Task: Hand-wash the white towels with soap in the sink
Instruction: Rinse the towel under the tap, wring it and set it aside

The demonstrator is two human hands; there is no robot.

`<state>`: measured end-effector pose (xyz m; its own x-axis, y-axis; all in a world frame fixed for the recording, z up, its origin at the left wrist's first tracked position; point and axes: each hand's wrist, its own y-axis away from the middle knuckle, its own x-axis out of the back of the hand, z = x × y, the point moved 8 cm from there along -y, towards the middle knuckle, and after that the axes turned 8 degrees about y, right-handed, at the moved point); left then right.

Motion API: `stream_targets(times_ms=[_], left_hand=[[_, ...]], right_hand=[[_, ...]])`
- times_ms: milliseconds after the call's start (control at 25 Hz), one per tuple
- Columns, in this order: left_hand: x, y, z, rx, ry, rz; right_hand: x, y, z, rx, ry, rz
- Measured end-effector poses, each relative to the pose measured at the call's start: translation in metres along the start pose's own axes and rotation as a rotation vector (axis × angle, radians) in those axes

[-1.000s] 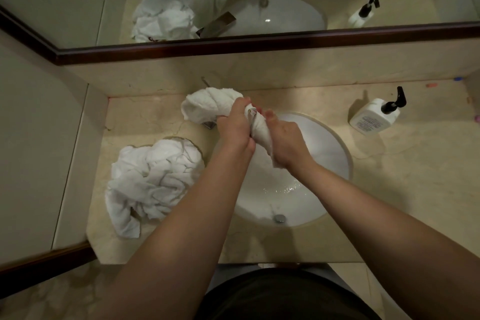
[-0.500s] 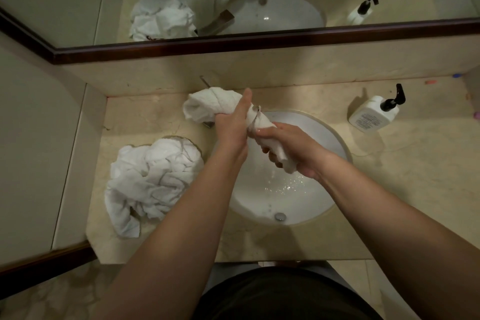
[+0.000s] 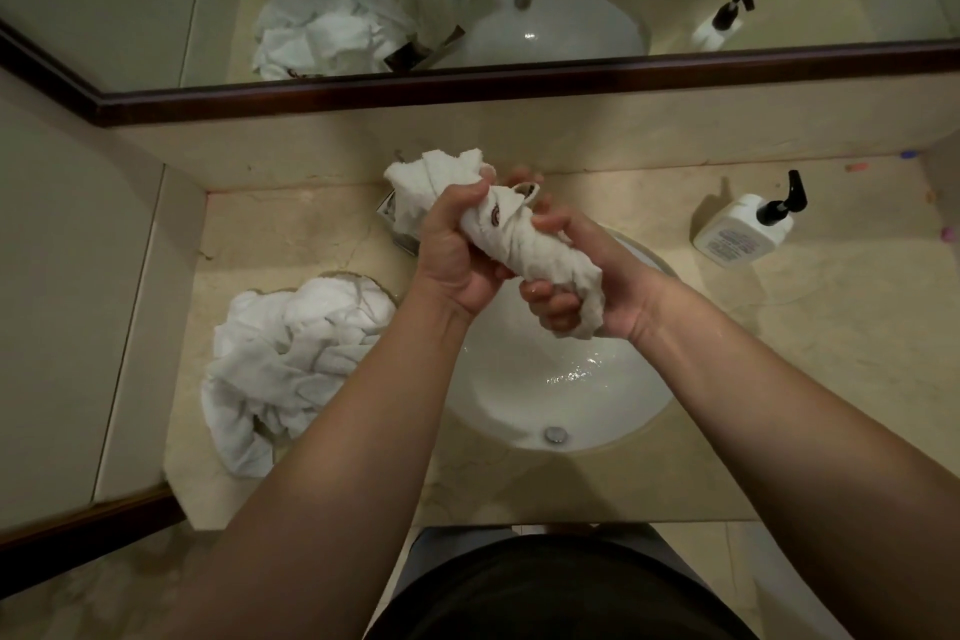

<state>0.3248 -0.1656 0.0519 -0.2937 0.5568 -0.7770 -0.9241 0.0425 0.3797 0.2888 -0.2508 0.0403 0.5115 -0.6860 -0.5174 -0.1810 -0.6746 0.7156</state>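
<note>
A twisted white towel [image 3: 524, 244] is held above the far left part of the round white sink [image 3: 587, 400]. My left hand [image 3: 457, 250] grips its upper part, with the loose end bunched behind my knuckles. My right hand [image 3: 582, 286] grips its lower end from underneath, fingers curled round it. Water drops glisten in the basin near the drain [image 3: 555, 434]. A pile of crumpled white towels [image 3: 291, 359] lies on the counter to the left of the sink. A white soap bottle [image 3: 743, 231] with a black pump lies at the right.
The beige stone counter [image 3: 805, 405] runs from the left wall to the right edge of view. A mirror with a dark frame [image 3: 519, 88] hangs above the backsplash. The faucet [image 3: 397, 224] is mostly hidden behind the held towel.
My right hand has turned palm up under the towel's lower end. My left hand has closed tighter round the upper part, and the towel looks more twisted.
</note>
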Motion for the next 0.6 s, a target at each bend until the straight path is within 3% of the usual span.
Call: stream_targets(times_ms=[240,400,600], left_hand=[[0.003,-0.006,-0.007,-0.001,0.075,0.243],[0.013,-0.013,-0.010,0.026,0.114,0.422],[0.026,-0.014,-0.014,0.012,0.105,0.564]], right_hand=[[0.014,0.012,-0.030,0.401,0.260,0.481],[0.026,0.007,-0.031,0.479,0.471,0.793],[0.028,0.007,-0.035,0.620,0.692,0.920]])
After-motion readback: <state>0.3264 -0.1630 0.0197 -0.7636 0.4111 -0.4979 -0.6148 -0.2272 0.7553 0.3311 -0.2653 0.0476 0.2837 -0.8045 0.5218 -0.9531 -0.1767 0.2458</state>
